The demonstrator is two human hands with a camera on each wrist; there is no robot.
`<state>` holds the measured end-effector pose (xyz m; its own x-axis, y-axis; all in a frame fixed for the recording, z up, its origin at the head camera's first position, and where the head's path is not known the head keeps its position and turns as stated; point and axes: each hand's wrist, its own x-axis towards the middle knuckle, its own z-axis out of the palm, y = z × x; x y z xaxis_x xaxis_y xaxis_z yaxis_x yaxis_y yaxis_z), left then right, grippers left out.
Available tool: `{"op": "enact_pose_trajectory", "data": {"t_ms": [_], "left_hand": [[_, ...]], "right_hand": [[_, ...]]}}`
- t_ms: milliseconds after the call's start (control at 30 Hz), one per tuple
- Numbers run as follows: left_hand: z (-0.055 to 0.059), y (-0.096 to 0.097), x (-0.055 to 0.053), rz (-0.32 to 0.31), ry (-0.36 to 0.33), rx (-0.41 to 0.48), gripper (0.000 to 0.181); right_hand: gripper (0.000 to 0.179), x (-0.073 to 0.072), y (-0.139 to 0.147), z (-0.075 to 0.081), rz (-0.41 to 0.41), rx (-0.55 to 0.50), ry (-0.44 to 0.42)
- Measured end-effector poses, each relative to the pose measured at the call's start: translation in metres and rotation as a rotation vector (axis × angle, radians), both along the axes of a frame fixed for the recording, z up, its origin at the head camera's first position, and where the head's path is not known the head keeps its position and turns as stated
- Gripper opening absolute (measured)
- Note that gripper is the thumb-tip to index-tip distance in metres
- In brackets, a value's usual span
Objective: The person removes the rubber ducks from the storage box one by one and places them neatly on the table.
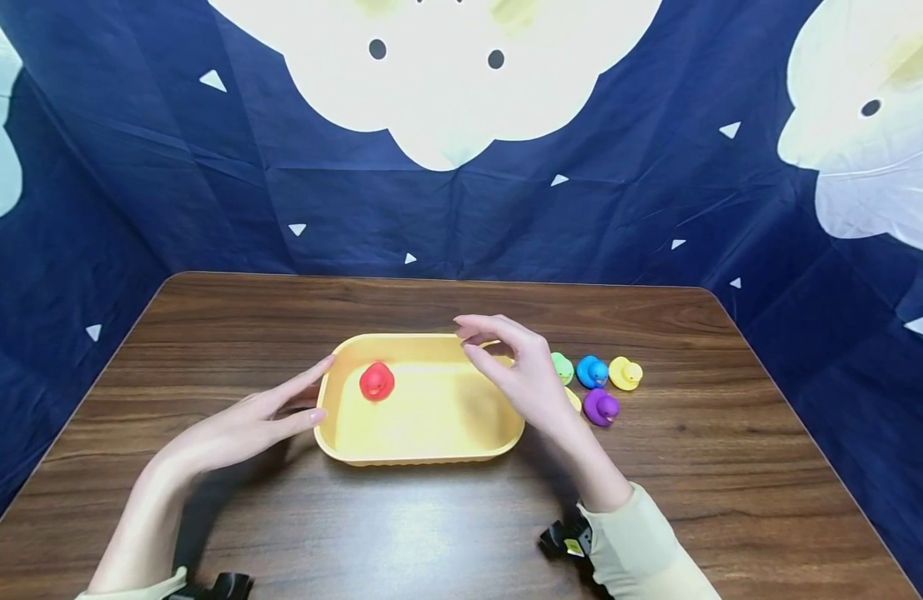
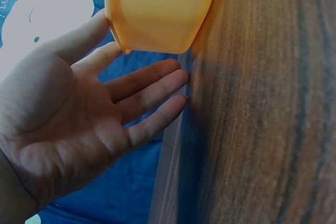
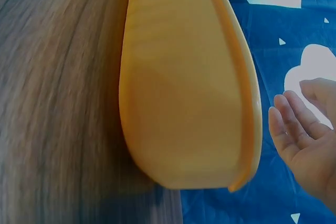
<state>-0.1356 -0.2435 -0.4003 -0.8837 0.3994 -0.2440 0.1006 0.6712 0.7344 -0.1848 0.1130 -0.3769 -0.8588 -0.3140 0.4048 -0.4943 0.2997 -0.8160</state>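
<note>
A shallow yellow tray [image 1: 423,460] lies on the table with one red rubber duck [image 1: 376,381] inside, toward its left end. My left hand [image 1: 239,429] is at the tray's left end, thumb and a fingertip touching the rim; in the left wrist view the other fingers stretch out below it. Over the tray's right end hovers my right hand [image 1: 517,371], fingers loosely bent, with nothing visible in them. Right of that hand sit a green duck [image 1: 562,367], a blue duck [image 1: 592,372], a yellow duck [image 1: 625,373] and a purple duck [image 1: 600,407]. Another yellow duck [image 1: 573,400] is mostly hidden behind the hand.
The brown wooden table [image 1: 416,533] has rounded far corners. A dark blue cloth [image 1: 461,217] with white clouds and triangles hangs behind it and along both sides. A black wrist device [image 1: 566,537] is strapped near the right sleeve.
</note>
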Motion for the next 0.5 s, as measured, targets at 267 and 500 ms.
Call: {"op": "enact_pose_trajectory", "data": {"t_ms": [267,500], "left_hand": [[-0.001,-0.001,0.0,-0.006,0.008,-0.008,0.071],[-0.001,-0.001,-0.002,0.001,-0.021,-0.011,0.072]], "right_hand": [[0.03,-0.002,-0.016,0.005,0.027,-0.021,0.012],[0.03,-0.004,-0.03,0.009,0.041,-0.02,0.001]]}}
